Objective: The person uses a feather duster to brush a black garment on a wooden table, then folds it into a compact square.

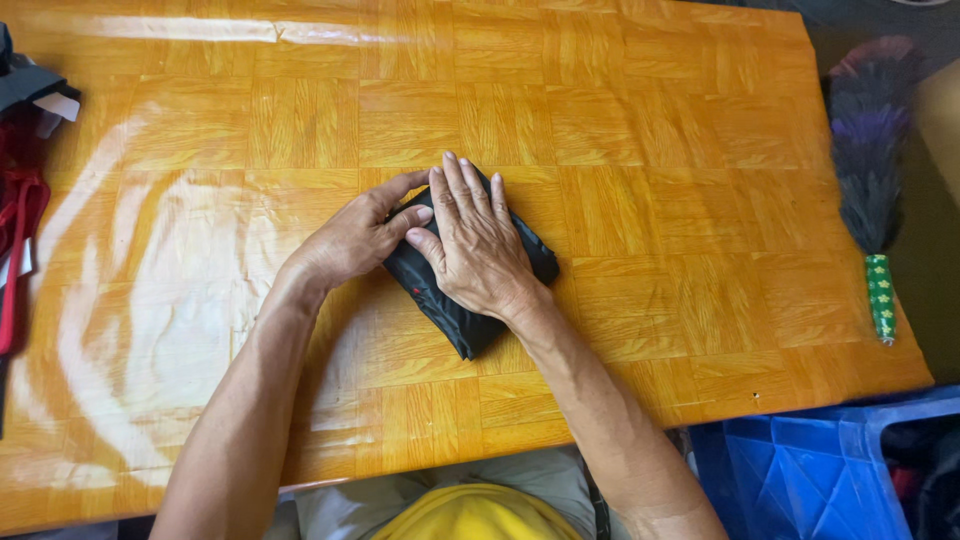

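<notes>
A small folded black cloth bundle (455, 315) lies in the middle of an orange wooden-pattern table (650, 200). My right hand (475, 240) rests flat on top of it, fingers together and pointing away from me. My left hand (355, 240) touches the bundle's left edge, with thumb and fingers curled against the fabric beside my right thumb. Most of the bundle is hidden under my right hand; its near corner and right edge show.
A dark feather duster (868, 150) with a green patterned handle (881, 298) lies at the table's right edge. Red and dark garments (20, 190) sit at the left edge. A blue plastic crate (800, 470) stands by the near right corner.
</notes>
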